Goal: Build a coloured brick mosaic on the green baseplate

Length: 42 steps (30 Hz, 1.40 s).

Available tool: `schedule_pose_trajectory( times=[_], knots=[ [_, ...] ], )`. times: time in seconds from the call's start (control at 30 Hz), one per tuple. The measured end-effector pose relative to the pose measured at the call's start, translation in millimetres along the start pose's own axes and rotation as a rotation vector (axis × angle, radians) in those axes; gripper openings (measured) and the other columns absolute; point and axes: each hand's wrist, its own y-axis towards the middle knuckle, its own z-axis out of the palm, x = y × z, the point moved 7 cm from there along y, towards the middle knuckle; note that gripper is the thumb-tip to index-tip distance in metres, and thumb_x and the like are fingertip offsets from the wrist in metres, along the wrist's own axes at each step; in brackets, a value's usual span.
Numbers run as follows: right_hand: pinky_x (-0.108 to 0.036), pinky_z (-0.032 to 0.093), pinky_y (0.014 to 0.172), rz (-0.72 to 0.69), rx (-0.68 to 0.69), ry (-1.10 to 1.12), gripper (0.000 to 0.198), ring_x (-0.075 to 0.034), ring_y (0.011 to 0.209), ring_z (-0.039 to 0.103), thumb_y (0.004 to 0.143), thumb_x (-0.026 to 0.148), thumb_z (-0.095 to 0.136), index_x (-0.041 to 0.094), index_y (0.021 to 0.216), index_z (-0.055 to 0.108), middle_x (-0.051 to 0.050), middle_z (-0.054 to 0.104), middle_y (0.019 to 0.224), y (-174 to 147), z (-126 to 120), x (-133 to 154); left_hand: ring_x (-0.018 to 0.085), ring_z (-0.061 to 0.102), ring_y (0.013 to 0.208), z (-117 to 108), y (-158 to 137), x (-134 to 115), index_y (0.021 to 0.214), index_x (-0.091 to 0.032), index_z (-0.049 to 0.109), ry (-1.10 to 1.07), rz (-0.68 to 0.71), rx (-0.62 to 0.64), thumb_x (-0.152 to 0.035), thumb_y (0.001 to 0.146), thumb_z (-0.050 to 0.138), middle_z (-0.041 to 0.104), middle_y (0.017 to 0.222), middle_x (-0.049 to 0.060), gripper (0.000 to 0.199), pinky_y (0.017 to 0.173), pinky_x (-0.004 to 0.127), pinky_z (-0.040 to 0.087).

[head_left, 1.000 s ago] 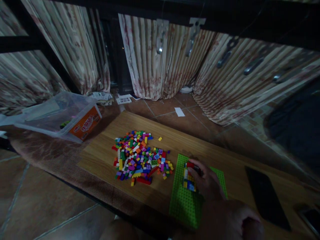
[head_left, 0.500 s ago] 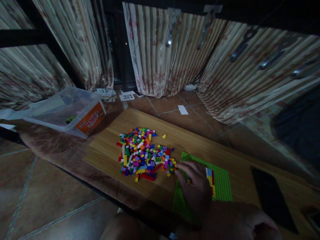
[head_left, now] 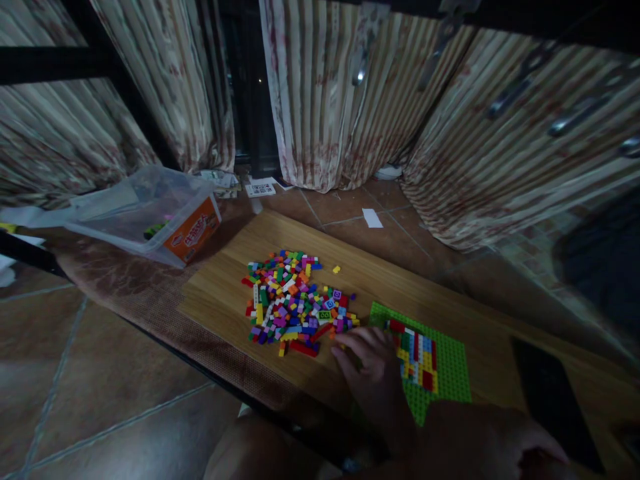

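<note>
Right hand: the right hand point(head_left: 367, 363) is palm-down, thumb and forefinger a narrow gap apart at the pile's 4 o'clock edge; whether a brick is pinched between them cannot be told.
Left hand: the left hand is not in view; its state cannot be told.
Loose bricks: mixed-colour pile of toy building bricks point(head_left: 295, 300), at 10 o'clock from the right hand; a stray yellow brick point(head_left: 337, 269) lies apart at 11 o'clock.
Brick assembly: multicoloured brick assembly point(head_left: 417, 357), at 3 o'clock from the right hand, on the green studded baseplate point(head_left: 454, 373); partly hidden by the hand.
Wooden board: the wooden board point(head_left: 220, 287) bears pile and baseplate, plus a flat black slab point(head_left: 555, 400) at 3 o'clock.
Plastic box: translucent plastic box point(head_left: 150, 248), orange label point(head_left: 193, 230), well apart at 10 o'clock.
Floor: white paper point(head_left: 373, 218) on tiles, 12 o'clock.
</note>
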Motion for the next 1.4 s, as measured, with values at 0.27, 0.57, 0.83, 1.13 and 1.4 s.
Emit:
schedule_pose_trajectory(
  times=[0.27,0.57,0.83,1.13,1.4],
  knots=[
    [-0.037,0.040,0.080,-0.066,0.033,0.069,0.007,-0.019,0.086,0.054,0.087,0.020,0.062,0.024,0.089,0.067,-0.001,0.064,0.088,-4,17,27,0.011,0.065,0.071,-8,-2,-8,0.101,-0.017,0.071,0.011,0.038,-0.036,-0.026,0.082,0.053,0.073,0.088,0.003,0.028,0.058,0.017,0.045],
    [-0.038,0.041,0.081,-0.041,0.060,0.034,0.016,-0.020,0.093,0.049,0.090,0.019,0.057,0.025,0.101,0.067,-0.004,0.059,0.099,-2,34,40,0.009,0.063,0.061,-14,-6,-16,0.094,-0.018,0.070,0.029,0.070,-0.122,-0.024,0.083,0.050,0.073,0.079,0.002,0.024,0.051,0.016,0.043],
    [-0.038,0.041,0.079,-0.040,0.001,-0.063,0.016,-0.020,0.091,0.048,0.091,0.018,0.056,0.026,0.098,0.067,-0.004,0.060,0.096,0,36,37,0.008,0.058,0.058,-26,-7,-29,0.089,-0.018,0.066,0.048,0.116,-0.103,-0.022,0.086,0.047,0.069,0.073,0.001,0.020,0.048,0.016,0.039],
    [-0.037,0.041,0.082,-0.033,0.090,-0.060,0.015,-0.020,0.093,0.048,0.089,0.011,0.053,0.020,0.098,0.060,-0.004,0.060,0.101,-1,41,39,0.008,0.060,0.065,-25,-6,-26,0.088,-0.017,0.063,0.052,0.120,-0.094,-0.021,0.089,0.045,0.067,0.074,0.002,0.018,0.057,0.017,0.043],
    [-0.034,0.043,0.080,-0.019,0.056,0.034,0.012,-0.019,0.092,0.050,0.093,0.013,0.047,0.020,0.098,0.055,-0.003,0.060,0.098,2,30,42,0.008,0.059,0.062,-25,-5,-28,0.085,-0.017,0.062,0.048,0.100,-0.073,-0.022,0.089,0.046,0.066,0.070,0.001,0.018,0.056,0.017,0.043]
  ],
)
